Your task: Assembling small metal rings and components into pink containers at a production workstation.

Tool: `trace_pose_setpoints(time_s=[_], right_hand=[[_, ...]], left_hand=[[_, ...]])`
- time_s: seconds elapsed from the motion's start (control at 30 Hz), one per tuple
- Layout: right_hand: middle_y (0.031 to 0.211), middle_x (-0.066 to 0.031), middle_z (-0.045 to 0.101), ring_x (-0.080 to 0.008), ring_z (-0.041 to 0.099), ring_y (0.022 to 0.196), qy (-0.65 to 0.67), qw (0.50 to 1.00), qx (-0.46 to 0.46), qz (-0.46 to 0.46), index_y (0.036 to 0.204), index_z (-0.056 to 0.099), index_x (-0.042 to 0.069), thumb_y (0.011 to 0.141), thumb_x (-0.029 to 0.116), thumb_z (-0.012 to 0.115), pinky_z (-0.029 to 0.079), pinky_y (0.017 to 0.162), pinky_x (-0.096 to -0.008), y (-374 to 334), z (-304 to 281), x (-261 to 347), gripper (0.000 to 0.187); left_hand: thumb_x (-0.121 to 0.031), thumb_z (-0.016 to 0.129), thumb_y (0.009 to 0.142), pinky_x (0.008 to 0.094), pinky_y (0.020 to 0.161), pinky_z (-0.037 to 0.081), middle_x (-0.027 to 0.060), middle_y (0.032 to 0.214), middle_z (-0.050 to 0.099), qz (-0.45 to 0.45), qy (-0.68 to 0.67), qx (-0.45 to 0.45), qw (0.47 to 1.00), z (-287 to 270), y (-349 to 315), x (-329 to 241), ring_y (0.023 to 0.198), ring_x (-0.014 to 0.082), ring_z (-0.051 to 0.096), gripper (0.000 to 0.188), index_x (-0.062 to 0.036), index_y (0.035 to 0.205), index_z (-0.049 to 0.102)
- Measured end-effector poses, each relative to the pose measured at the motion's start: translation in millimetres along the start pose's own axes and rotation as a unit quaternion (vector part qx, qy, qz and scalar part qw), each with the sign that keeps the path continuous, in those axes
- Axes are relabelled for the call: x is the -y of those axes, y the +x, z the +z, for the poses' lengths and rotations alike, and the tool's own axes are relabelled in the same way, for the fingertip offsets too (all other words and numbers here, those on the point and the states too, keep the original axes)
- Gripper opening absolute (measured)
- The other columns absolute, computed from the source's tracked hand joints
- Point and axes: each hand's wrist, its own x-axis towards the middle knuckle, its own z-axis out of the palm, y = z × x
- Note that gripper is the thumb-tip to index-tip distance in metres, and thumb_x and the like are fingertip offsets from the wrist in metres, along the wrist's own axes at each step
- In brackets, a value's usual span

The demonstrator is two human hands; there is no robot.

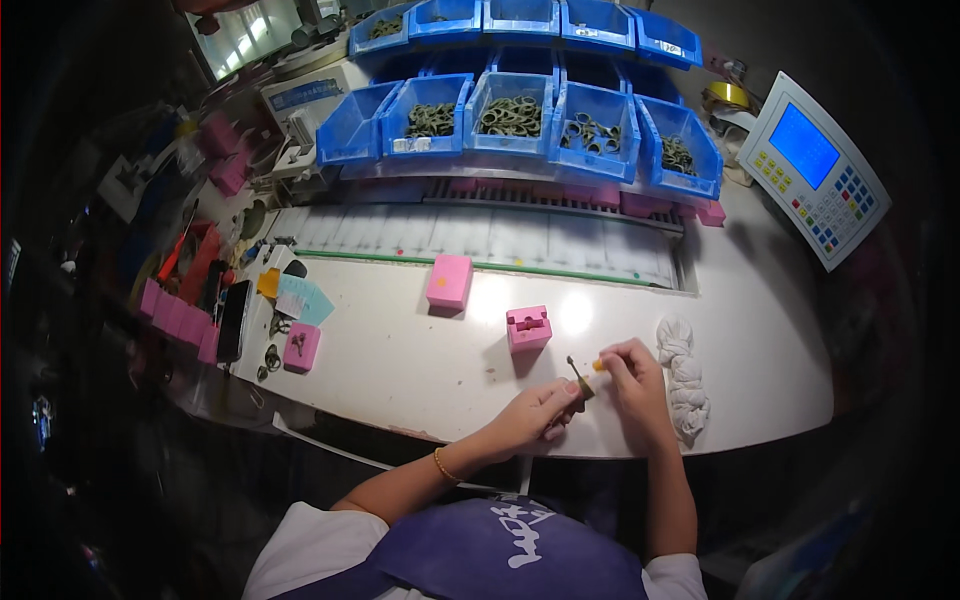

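Observation:
My left hand (pixel 540 412) is closed on a small olive-green part with a thin stem (pixel 576 368) that ends in a little dark knob. The stem sticks up past the thumb, pointing away from me. Just to the right, my right hand (pixel 635 380) is bent in a pinch beside the part. A small orange-yellow bit (pixel 599 365) shows at its fingertips; I cannot tell whether it is held or worn on a finger. Beyond my hands stands a pink block with a notched top (pixel 529 328). A plain pink block (pixel 450 281) sits farther back to the left.
Blue bins (pixel 515 115) in rows hold olive-green ring-like parts at the back. A twisted white cloth (pixel 684 385) lies right of my right hand. A keypad panel with a blue screen (pixel 815 165) stands at far right. Leftward are a small pink block (pixel 301 346) and a phone (pixel 234 320).

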Motion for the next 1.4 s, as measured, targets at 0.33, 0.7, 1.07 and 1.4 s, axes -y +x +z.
trace_pose_setpoints(time_s=[0.33,0.7,1.07,1.4], right_hand=[[0.114,-0.0144,0.065,-0.0241,0.064,0.094,-0.171,0.942,-0.042,-0.284,0.125,0.064,0.001,0.086,-0.001,0.071,0.054,0.08,-0.0332,-22,43,10,0.039],[0.111,-0.0163,0.065,-0.028,0.066,0.096,-0.228,0.91,-0.125,-0.323,0.127,0.064,-0.002,0.083,-0.006,0.072,0.054,0.083,-0.0338,-32,52,4,0.045],[0.115,-0.0213,0.059,-0.0324,0.062,0.1,-0.235,0.899,-0.16,-0.334,0.136,0.055,-0.007,0.081,-0.014,0.064,0.055,0.083,-0.0367,-30,65,-9,0.056],[0.119,-0.0222,0.056,-0.0343,0.061,0.102,-0.207,0.905,-0.158,-0.337,0.136,0.052,-0.007,0.087,-0.009,0.058,0.055,0.086,-0.0378,-25,68,-8,0.05]], left_hand=[[-0.043,0.039,0.108,0.0196,0.05,0.036,-0.0002,0.085,0.054,0.012,-0.144,-0.055,0.988,4,-1,-15,0.057,0.0077,0.047,0.044,-0.0035,0.113,0.058],[-0.041,0.041,0.108,0.0198,0.052,0.035,-0.0038,0.074,0.047,-0.015,-0.047,-0.086,0.995,11,-1,-16,0.057,0.0045,0.041,0.037,-0.0081,0.104,0.057],[-0.041,0.042,0.108,0.0213,0.057,0.033,-0.0053,0.077,0.045,0.045,-0.015,-0.052,0.998,11,0,-8,0.064,0.003,0.039,0.033,-0.0104,0.102,0.053],[-0.038,0.042,0.109,0.0203,0.056,0.031,-0.0056,0.078,0.043,0.033,-0.024,-0.051,0.998,7,-6,-1,0.061,0.0038,0.036,0.033,-0.0085,0.099,0.054]])
